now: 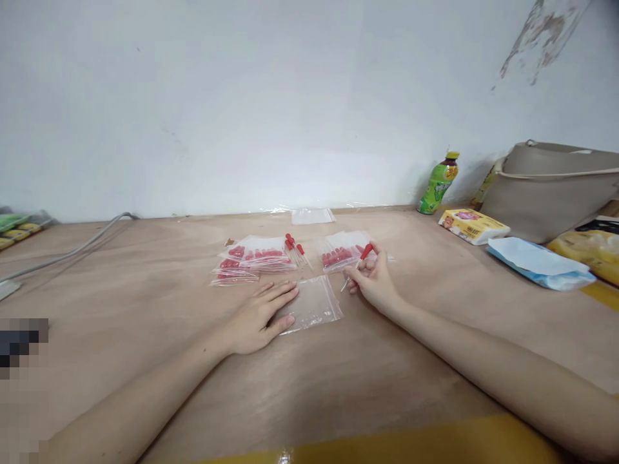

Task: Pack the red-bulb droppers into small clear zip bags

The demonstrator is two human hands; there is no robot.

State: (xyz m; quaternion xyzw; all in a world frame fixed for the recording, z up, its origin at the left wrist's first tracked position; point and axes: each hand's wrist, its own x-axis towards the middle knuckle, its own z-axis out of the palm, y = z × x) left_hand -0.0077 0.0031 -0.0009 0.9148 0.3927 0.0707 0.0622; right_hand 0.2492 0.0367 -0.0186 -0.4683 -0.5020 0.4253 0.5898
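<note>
My left hand [261, 317] lies flat with fingers spread, covering the left edge of a clear zip bag [314, 301] on the table. Between the fingers and thumb of my right hand [374, 282] is a dropper [366, 251] with a red rubber bulb and a thin clear tube, its tip slanting down to the left. Just beyond the bag rest a few loose droppers [290, 240] with red bulbs. Filled zip bags of red-bulbed droppers [264, 254] overlap at the left, and more filled bags [337, 256] lie behind my right hand.
Another clear bag [313, 216] lies by the wall. To the right stand a green drink bottle [438, 183], a yellow tissue pack [472, 225], a blue-and-white packet [539, 261] and a grey-beige bag [561, 190]. A grey cable [91, 240] crosses the left side of the brown-covered table.
</note>
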